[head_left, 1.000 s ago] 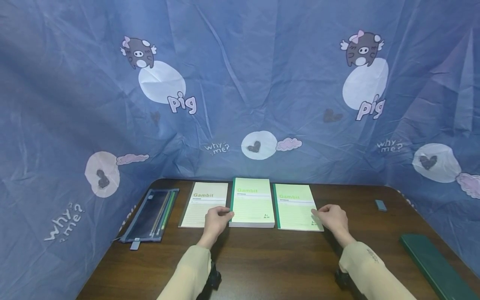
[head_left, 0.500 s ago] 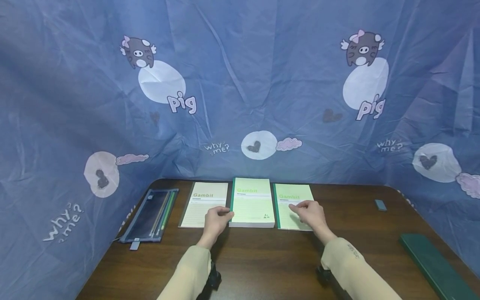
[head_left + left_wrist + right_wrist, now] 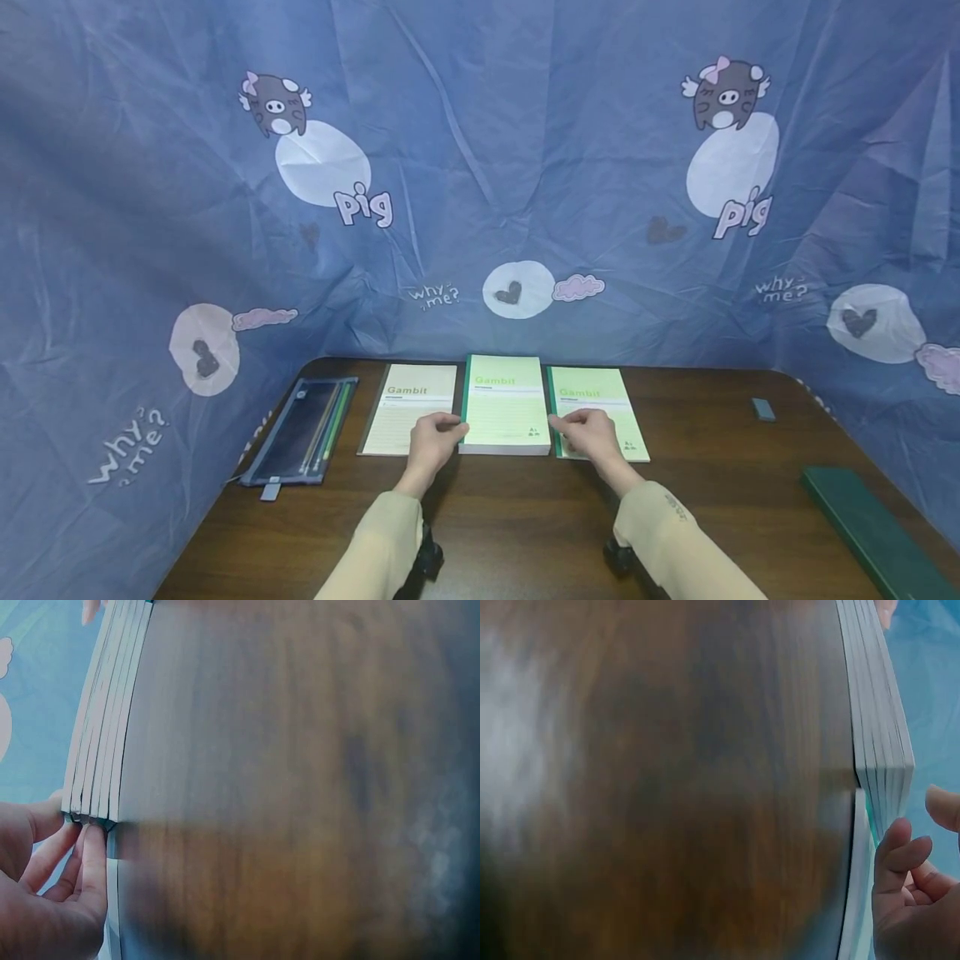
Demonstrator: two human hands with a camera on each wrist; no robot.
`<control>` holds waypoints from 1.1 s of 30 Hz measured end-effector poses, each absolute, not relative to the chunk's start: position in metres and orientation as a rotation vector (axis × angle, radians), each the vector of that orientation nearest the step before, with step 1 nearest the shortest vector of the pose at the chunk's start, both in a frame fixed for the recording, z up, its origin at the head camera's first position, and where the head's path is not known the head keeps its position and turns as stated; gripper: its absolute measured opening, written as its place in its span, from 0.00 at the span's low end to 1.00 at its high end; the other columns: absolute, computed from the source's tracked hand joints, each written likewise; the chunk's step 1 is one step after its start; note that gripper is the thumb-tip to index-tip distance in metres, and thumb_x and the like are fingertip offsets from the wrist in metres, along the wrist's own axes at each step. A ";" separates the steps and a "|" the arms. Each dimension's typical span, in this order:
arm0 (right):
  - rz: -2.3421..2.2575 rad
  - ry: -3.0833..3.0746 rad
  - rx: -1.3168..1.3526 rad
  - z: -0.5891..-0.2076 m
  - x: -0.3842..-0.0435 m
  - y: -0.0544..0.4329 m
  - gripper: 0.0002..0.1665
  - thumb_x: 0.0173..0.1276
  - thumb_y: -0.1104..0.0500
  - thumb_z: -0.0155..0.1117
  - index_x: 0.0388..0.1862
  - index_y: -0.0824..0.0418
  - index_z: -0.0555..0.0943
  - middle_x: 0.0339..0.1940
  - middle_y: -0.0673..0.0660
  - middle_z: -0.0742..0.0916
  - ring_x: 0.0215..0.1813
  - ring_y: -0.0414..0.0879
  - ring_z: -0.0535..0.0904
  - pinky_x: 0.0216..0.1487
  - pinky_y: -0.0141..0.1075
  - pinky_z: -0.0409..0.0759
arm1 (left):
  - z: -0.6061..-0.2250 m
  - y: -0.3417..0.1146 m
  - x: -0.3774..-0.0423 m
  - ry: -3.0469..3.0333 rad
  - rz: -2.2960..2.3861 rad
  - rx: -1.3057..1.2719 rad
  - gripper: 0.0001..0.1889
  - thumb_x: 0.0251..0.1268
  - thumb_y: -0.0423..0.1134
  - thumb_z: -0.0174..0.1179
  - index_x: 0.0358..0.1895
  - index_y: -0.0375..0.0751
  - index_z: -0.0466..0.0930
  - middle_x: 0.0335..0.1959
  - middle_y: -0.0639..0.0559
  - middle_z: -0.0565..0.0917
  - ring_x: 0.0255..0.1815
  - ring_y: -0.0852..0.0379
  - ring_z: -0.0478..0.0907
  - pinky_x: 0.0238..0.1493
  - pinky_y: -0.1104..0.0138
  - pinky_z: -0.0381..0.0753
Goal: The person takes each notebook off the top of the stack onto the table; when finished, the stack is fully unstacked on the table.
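A stack of several notebooks [image 3: 504,404] with pale green covers lies in the middle at the table's far side. My left hand [image 3: 431,442] touches its left, spine side; in the left wrist view its fingertips [image 3: 91,838] rest against the spines, with the thumb higher, near the top cover. On the other side my right hand [image 3: 591,435] hovers over a single green notebook [image 3: 611,404], fingers loosely bent. In the right wrist view its fingertips [image 3: 898,831] are close to the stack's side; contact is unclear. Left of the stack lies a beige notebook [image 3: 401,421].
On the wooden table [image 3: 517,533], a blue-edged pencil case [image 3: 288,429] holding pencils lies at left. A small blue-grey block [image 3: 762,409] sits at far right, with a dark green case [image 3: 873,525] near the right edge. A blue curtain [image 3: 480,167] hangs behind.
My right hand has moved left, from the right edge of the single green notebook, across it, to the right side of the stack. The left hand has stayed in place.
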State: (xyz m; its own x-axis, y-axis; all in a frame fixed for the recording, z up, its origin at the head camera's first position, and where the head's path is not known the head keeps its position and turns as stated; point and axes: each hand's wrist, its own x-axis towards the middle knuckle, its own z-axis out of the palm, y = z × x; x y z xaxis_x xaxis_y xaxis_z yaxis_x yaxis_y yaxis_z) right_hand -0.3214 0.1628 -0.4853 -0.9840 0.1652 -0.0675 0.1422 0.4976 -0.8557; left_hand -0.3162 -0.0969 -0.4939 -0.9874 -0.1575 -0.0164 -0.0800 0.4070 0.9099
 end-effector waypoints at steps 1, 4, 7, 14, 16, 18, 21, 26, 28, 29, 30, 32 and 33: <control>1.550 -2.695 -0.273 -0.486 -0.321 0.160 0.25 0.64 0.47 0.70 0.44 0.69 0.84 0.31 0.57 0.86 0.27 0.45 0.80 0.29 0.34 0.78 | -0.494 -0.097 -0.316 -2.575 -1.657 0.220 0.15 0.65 0.38 0.65 0.51 0.32 0.83 0.46 0.42 0.84 0.46 0.48 0.81 0.49 0.54 0.80; 1.573 -2.690 -0.258 -0.487 -0.321 0.152 0.24 0.63 0.47 0.71 0.43 0.69 0.84 0.28 0.56 0.85 0.25 0.45 0.79 0.28 0.34 0.78 | -0.493 -0.097 -0.316 -2.577 -1.657 0.221 0.15 0.65 0.38 0.65 0.51 0.32 0.83 0.46 0.42 0.84 0.46 0.48 0.81 0.49 0.53 0.80; 1.580 -2.693 -0.231 -0.488 -0.320 0.146 0.26 0.62 0.48 0.71 0.45 0.70 0.84 0.30 0.57 0.86 0.26 0.45 0.80 0.30 0.35 0.81 | -0.493 -0.097 -0.316 -2.579 -1.658 0.222 0.15 0.65 0.38 0.65 0.51 0.32 0.83 0.46 0.42 0.84 0.47 0.48 0.81 0.49 0.53 0.80; 1.469 -2.706 -0.190 -0.491 -0.318 0.138 0.31 0.60 0.47 0.74 0.48 0.73 0.83 0.32 0.59 0.88 0.26 0.45 0.82 0.30 0.37 0.82 | -0.493 -0.096 -0.316 -2.583 -1.656 0.220 0.16 0.65 0.39 0.65 0.51 0.32 0.83 0.46 0.42 0.84 0.46 0.48 0.81 0.49 0.54 0.80; 1.432 -2.704 -0.179 -0.491 -0.318 0.137 0.31 0.59 0.46 0.75 0.46 0.73 0.84 0.31 0.59 0.88 0.24 0.45 0.82 0.29 0.37 0.81 | -0.493 -0.097 -0.316 -2.580 -1.659 0.219 0.16 0.65 0.39 0.65 0.51 0.32 0.83 0.45 0.42 0.84 0.46 0.48 0.81 0.48 0.54 0.80; 1.398 -2.702 -0.166 -0.491 -0.319 0.135 0.31 0.58 0.46 0.76 0.45 0.73 0.84 0.30 0.59 0.88 0.23 0.44 0.82 0.29 0.37 0.81 | -0.493 -0.097 -0.316 -2.578 -1.664 0.223 0.15 0.65 0.39 0.65 0.50 0.33 0.83 0.45 0.43 0.84 0.45 0.49 0.81 0.48 0.55 0.80; 1.359 -2.701 -0.150 -0.491 -0.320 0.134 0.30 0.57 0.46 0.76 0.44 0.73 0.85 0.28 0.58 0.88 0.21 0.43 0.82 0.28 0.36 0.81 | -0.493 -0.097 -0.316 -2.574 -1.671 0.231 0.15 0.65 0.39 0.65 0.50 0.33 0.84 0.45 0.43 0.84 0.45 0.49 0.81 0.47 0.55 0.81; 1.314 -2.715 -0.136 -0.491 -0.320 0.135 0.30 0.58 0.47 0.76 0.44 0.73 0.85 0.24 0.56 0.87 0.20 0.43 0.81 0.27 0.36 0.80 | -0.493 -0.097 -0.316 -2.567 -1.669 0.232 0.15 0.65 0.39 0.65 0.51 0.33 0.83 0.46 0.43 0.84 0.46 0.49 0.81 0.47 0.55 0.81; 1.315 -2.719 -0.143 -0.491 -0.320 0.134 0.30 0.58 0.47 0.76 0.45 0.74 0.85 0.23 0.56 0.87 0.21 0.43 0.81 0.27 0.36 0.80 | -0.493 -0.097 -0.316 -2.565 -1.668 0.225 0.15 0.66 0.39 0.65 0.51 0.33 0.83 0.46 0.42 0.84 0.46 0.48 0.81 0.48 0.55 0.81; 1.319 -2.720 -0.147 -0.491 -0.320 0.134 0.30 0.58 0.48 0.76 0.45 0.73 0.85 0.23 0.56 0.87 0.21 0.43 0.81 0.27 0.36 0.80 | -0.493 -0.097 -0.316 -2.565 -1.669 0.223 0.15 0.66 0.39 0.65 0.51 0.33 0.83 0.46 0.42 0.84 0.46 0.48 0.81 0.48 0.55 0.81; 1.322 -2.720 -0.153 -0.491 -0.320 0.133 0.30 0.58 0.48 0.76 0.45 0.73 0.85 0.23 0.55 0.87 0.21 0.43 0.81 0.27 0.36 0.79 | -0.493 -0.098 -0.316 -2.565 -1.667 0.215 0.15 0.66 0.39 0.65 0.51 0.32 0.83 0.46 0.42 0.84 0.46 0.48 0.81 0.48 0.55 0.81; 1.334 -2.718 -0.161 -0.491 -0.321 0.132 0.29 0.58 0.49 0.76 0.45 0.73 0.85 0.21 0.54 0.86 0.21 0.42 0.81 0.26 0.34 0.78 | -0.493 -0.098 -0.316 -2.564 -1.668 0.210 0.15 0.66 0.39 0.65 0.51 0.32 0.83 0.46 0.42 0.84 0.47 0.47 0.81 0.48 0.54 0.81; 1.338 -2.717 -0.162 -0.490 -0.321 0.132 0.28 0.58 0.49 0.76 0.44 0.73 0.85 0.20 0.54 0.86 0.20 0.42 0.81 0.25 0.34 0.78 | -0.493 -0.098 -0.316 -2.564 -1.667 0.210 0.15 0.67 0.39 0.65 0.51 0.32 0.83 0.47 0.42 0.84 0.47 0.47 0.81 0.48 0.54 0.81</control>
